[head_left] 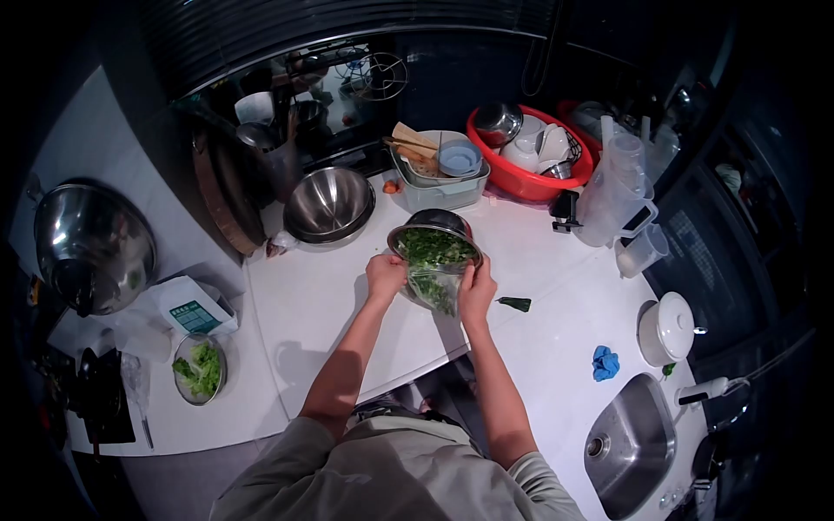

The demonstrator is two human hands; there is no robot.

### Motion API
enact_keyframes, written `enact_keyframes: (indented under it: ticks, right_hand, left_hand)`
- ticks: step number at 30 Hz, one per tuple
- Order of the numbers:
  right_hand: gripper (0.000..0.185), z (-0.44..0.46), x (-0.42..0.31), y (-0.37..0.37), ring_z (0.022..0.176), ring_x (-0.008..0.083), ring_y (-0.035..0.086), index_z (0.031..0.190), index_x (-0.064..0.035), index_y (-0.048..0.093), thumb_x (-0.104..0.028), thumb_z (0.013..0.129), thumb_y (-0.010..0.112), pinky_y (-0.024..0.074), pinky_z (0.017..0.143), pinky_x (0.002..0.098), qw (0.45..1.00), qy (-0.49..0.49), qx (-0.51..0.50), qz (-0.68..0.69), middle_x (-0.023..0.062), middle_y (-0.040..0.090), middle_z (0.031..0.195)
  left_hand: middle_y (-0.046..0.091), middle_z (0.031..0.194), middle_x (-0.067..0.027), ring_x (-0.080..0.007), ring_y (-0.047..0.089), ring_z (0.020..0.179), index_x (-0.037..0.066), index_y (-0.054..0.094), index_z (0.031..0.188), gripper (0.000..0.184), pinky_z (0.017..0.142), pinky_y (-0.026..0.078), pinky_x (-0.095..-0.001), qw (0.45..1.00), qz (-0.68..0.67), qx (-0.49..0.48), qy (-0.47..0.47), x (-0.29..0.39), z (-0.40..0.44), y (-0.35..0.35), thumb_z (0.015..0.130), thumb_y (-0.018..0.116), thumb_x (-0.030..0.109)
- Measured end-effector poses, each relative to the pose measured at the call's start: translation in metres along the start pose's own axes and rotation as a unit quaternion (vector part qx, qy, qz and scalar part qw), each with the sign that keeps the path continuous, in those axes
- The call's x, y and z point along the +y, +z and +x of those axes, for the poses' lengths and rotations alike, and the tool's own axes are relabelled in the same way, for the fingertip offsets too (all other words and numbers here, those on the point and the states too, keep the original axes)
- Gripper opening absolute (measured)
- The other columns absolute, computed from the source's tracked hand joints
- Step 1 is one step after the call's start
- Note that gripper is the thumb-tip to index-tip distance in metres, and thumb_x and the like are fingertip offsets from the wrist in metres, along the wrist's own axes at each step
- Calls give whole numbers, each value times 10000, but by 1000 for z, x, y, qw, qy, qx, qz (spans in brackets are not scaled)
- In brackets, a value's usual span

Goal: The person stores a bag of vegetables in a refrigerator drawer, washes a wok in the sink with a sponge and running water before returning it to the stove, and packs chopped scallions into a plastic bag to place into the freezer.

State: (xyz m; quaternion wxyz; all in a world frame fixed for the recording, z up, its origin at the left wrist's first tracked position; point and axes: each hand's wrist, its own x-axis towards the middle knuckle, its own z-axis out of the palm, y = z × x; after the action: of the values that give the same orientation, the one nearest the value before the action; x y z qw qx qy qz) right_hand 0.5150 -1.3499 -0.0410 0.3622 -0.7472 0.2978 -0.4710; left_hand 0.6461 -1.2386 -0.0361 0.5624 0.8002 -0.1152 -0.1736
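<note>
Near the middle of the white counter, a steel bowl of chopped greens is tilted toward me. A clear plastic bag with greens inside hangs at the bowl's near rim. My left hand is closed on the bag's left edge. On the other side, my right hand is closed round the bag's right edge, with its fingers against the bowl's rim. The fingertips of both hands are partly hidden.
Steel bowls, a grey basin and a red basin of dishes stand behind. Leafy greens lie left. On the right are a white pot, blue cloth and sink.
</note>
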Motion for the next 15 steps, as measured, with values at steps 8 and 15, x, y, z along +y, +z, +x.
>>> enact_keyframes:
  ticks: [8, 15]
  right_hand:
    - [168, 7, 0, -1, 564, 274, 589, 1061, -34, 534, -87, 905, 497, 451, 546, 337, 1000, -7, 25, 10, 185, 587, 700]
    - [171, 5, 4, 2, 555, 240, 584, 1060, -35, 545, -97, 907, 501, 453, 546, 327, 1000, 8, 10, 10, 172, 590, 676]
  left_hand:
    - [613, 554, -70, -133, 585, 483, 0, 650, 662, 94, 489, 462, -282, 999, -13, -12, 29, 4, 3, 0, 730, 624, 58]
    - [623, 582, -75, -137, 588, 490, -8, 658, 704, 76, 490, 460, -284, 999, -29, -9, 23, -8, 7, 7, 732, 618, 50]
